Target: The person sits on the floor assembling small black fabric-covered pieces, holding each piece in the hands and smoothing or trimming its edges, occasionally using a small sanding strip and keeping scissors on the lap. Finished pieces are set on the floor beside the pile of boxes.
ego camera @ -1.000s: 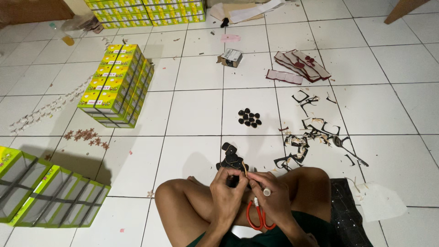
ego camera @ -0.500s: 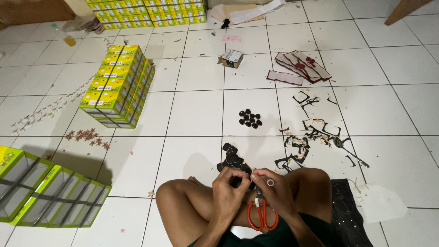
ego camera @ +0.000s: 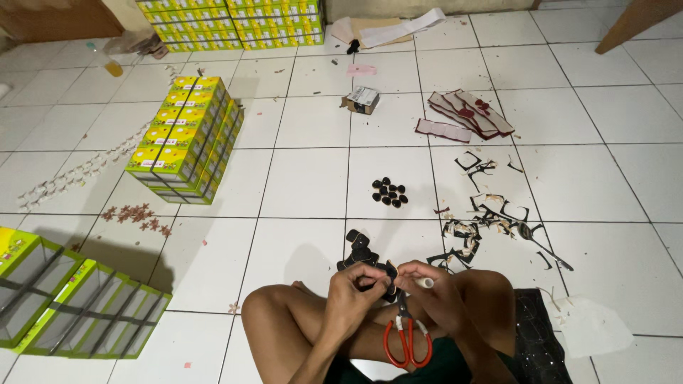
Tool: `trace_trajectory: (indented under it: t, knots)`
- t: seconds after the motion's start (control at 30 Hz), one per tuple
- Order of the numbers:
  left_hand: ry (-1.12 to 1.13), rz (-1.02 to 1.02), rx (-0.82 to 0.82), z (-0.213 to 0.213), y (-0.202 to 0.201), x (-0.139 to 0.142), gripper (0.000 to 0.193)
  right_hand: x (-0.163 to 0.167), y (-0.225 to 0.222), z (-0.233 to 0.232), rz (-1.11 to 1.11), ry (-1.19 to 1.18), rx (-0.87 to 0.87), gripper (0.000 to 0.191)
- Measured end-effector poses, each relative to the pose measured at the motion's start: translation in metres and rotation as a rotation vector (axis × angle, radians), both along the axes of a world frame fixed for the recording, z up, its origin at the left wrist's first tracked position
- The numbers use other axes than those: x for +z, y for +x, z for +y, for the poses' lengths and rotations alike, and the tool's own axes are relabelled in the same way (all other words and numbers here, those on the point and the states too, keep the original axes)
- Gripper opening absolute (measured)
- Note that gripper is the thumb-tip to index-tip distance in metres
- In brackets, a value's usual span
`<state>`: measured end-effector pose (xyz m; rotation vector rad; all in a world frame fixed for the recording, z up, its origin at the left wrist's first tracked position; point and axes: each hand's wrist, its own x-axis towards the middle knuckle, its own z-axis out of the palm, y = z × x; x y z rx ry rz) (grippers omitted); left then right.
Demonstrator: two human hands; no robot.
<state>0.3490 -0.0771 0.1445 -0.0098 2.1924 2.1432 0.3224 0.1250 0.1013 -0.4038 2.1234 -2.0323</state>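
From my head camera, I see green trays [ego camera: 67,306] on the tiled floor [ego camera: 306,185] at far left, then a stack of yellow boxes [ego camera: 186,139]. In the middle, above my crossed legs, my left hand [ego camera: 354,293] pinches a small black piece [ego camera: 373,274], fingers closed on it. Touching it, my right hand [ego camera: 430,291] grips red-handled scissors [ego camera: 406,338]. Black scraps [ego camera: 491,217] lie at right.

The hands have drawn together on the black piece [ego camera: 376,279], red-handled scissors [ego camera: 407,340] now dangling.
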Motion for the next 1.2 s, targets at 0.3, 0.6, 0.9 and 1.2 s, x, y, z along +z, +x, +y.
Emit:
trace_trajectory:
  t: [0.3,0.6,0.9,1.2]
  knots:
    - [-0.218,0.173,0.072,0.007,-0.006,0.01,0.016,0.007,-0.004,-0.009,-0.099,0.011,-0.165,0.02]
    - [0.128,-0.009,-0.033,0.013,-0.007,0.006,0.023,0.004,-0.001,-0.012,-0.203,-0.202,-0.23,0.015]
    - [-0.14,0.231,-0.051,0.004,-0.003,0.03,0.019,-0.002,0.008,-0.008,0.021,-0.344,-0.119,0.019]
    - [-0.708,0.707,-0.031,0.009,0.005,0.033,0.015,0.069,0.016,-0.005,0.783,0.467,-0.16,0.045]
